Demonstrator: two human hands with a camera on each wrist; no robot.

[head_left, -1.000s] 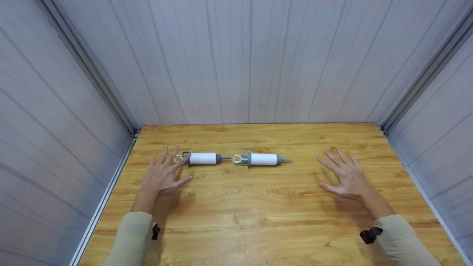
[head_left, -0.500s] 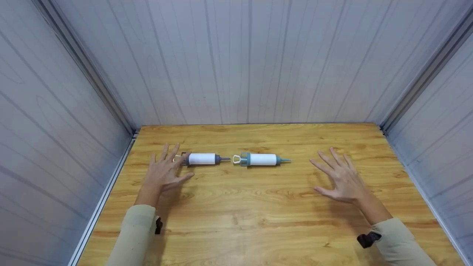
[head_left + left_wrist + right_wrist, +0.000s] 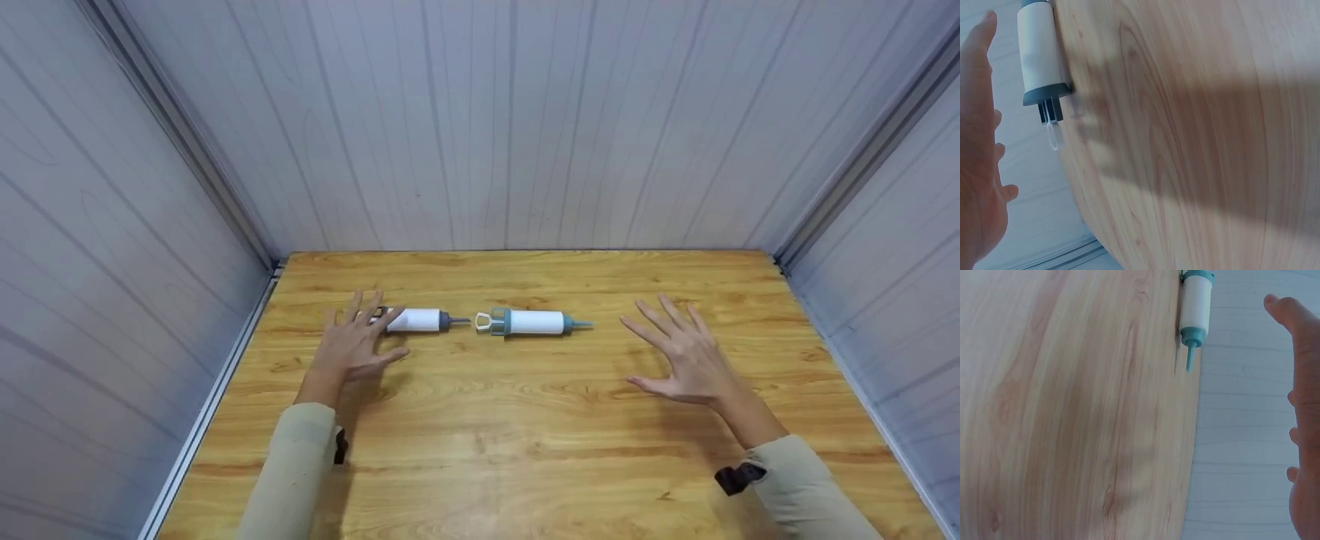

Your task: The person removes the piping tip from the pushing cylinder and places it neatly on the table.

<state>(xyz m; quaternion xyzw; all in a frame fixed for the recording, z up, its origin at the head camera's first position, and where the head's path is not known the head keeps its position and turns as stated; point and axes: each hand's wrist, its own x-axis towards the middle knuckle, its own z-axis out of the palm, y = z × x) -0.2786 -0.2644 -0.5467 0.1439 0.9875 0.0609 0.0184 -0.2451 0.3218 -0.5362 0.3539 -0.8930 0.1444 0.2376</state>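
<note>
Two toy syringes lie end to end on the wooden table, tips pointing right. The left one, a grey-trimmed syringe [image 3: 415,320], has a white barrel and a pale loop handle. My left hand [image 3: 352,349] hovers with spread fingers over its handle end, partly hiding it in the head view; the left wrist view shows the grey syringe [image 3: 1039,50] apart from the palm. Beside it lies a teal-trimmed syringe [image 3: 535,322] with a slim teal nozzle. Off to the right of that nozzle, my right hand [image 3: 688,360] is held over the table with fingers spread, holding nothing.
The wood-grain table [image 3: 495,450] is enclosed by pale panels at the back [image 3: 480,135], left [image 3: 97,262] and right [image 3: 892,262]. Metal strips run along the side edges. A dark strap clip [image 3: 739,478] sits at the right sleeve.
My left hand has shifted right over the grey syringe's handle end. My right hand has drifted left toward the teal syringe. Both syringes stay where they were.
</note>
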